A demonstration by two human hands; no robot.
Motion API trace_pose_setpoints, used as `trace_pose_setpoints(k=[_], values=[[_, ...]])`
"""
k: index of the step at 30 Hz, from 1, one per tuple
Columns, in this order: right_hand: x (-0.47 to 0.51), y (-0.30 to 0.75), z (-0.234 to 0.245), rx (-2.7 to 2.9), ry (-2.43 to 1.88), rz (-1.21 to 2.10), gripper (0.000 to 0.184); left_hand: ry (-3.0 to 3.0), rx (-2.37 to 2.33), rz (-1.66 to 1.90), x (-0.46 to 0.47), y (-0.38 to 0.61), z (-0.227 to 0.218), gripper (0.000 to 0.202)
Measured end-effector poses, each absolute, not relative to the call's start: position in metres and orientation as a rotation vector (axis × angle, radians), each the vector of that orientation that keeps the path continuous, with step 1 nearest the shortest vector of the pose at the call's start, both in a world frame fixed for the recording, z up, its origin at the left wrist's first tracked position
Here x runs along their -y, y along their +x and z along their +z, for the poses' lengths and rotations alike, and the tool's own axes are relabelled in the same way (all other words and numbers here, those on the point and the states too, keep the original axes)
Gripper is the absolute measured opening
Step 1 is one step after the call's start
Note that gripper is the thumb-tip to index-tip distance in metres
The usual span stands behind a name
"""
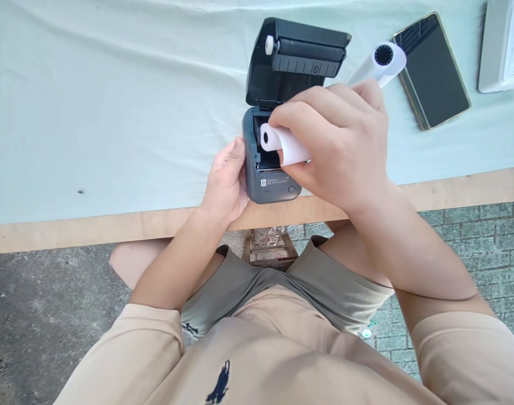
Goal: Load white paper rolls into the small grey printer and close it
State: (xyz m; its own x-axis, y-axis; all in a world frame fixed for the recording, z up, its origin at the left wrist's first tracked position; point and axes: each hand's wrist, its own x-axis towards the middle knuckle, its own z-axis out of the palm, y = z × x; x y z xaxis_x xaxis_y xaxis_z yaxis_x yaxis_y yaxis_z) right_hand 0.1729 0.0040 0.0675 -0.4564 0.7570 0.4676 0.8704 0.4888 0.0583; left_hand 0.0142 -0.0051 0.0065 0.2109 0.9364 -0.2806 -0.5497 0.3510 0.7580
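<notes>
My left hand (226, 183) grips the left side of a dark grey thermal printer (269, 192) at the table's front edge. The printer's black lid (263, 76) stands open, tilted back, with a roller along its free edge. In my right hand (343, 135) is a white paper roll (294, 149), pinched between thumb and fingers. One end of this roll, with a dark core hole, is at the printer's open compartment (269, 162); how deep it sits I cannot tell. Behind my right knuckles shows a second white paper roll (369, 70) with a black core, partly hidden.
A smartphone (434, 70) lies on the pale table cloth (113, 112), right of the second roll. Further right is a white box with a printed label (495, 56), cut by the frame. The wooden table edge (71, 228) runs before my lap. Below are a stool and paving.
</notes>
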Motion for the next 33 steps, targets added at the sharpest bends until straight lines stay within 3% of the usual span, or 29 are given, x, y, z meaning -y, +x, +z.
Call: trace_pose_setpoints(k=[14,22,33], values=[[-0.007,0.162,0.059,2.324,-1.606,-0.324,0.008,0.605,-0.858,1.107,0.005,0.014,0.002,0.033],[0.010,0.177,0.050,2.218,-1.065,-0.240,0.011,0.580,-0.751,1.090,0.005,0.011,0.003,0.029],[0.019,0.178,0.026,2.211,-0.771,-0.228,0.014,0.503,-0.725,1.107,0.005,0.013,0.004,0.032]])
